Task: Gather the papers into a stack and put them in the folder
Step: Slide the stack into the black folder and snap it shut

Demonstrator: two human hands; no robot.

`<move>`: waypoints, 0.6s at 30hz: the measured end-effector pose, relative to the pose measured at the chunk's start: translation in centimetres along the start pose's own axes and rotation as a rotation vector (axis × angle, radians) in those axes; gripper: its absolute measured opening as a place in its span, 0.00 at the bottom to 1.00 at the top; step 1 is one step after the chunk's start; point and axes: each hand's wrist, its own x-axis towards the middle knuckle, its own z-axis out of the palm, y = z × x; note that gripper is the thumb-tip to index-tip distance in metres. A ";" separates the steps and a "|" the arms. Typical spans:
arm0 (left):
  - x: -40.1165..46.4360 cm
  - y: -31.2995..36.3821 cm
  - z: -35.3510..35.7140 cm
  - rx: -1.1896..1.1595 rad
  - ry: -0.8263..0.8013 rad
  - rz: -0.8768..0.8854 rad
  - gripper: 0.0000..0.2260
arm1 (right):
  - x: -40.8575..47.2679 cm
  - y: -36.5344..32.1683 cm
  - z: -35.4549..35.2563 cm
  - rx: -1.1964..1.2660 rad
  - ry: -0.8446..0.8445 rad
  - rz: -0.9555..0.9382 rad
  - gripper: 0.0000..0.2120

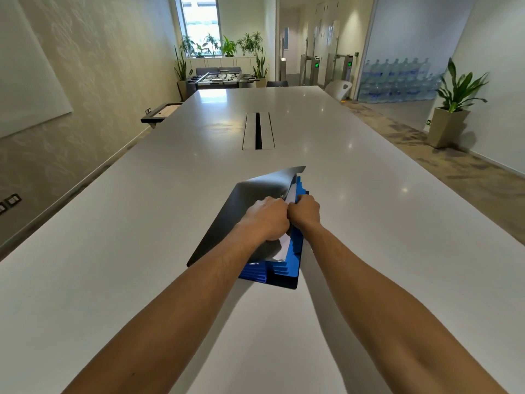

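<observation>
Papers [285,248] tucked partway inside folder [287,268], near middle of table [397,223], long axis running away. Left hand [265,218] pressing grey cover [227,228]; right hand [304,210] clenched, probably pinching blue dividers [301,186]. Both 2 hands directly atop.

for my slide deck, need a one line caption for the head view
Both hands, left hand and right hand, tuck white papers into a blue folder.
</observation>
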 end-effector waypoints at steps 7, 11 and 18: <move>0.2 1.1 3.6 0.118 -0.010 0.053 0.10 | -0.6 2.9 -2.2 -0.012 -0.012 -0.087 0.17; 0.1 1.6 5.6 0.130 -0.006 0.086 0.15 | -0.9 3.8 -3.0 -0.066 0.108 -0.163 0.14; -0.2 1.1 8.0 0.215 0.080 0.038 0.15 | -1.4 5.1 -3.6 -0.390 0.266 -0.141 0.17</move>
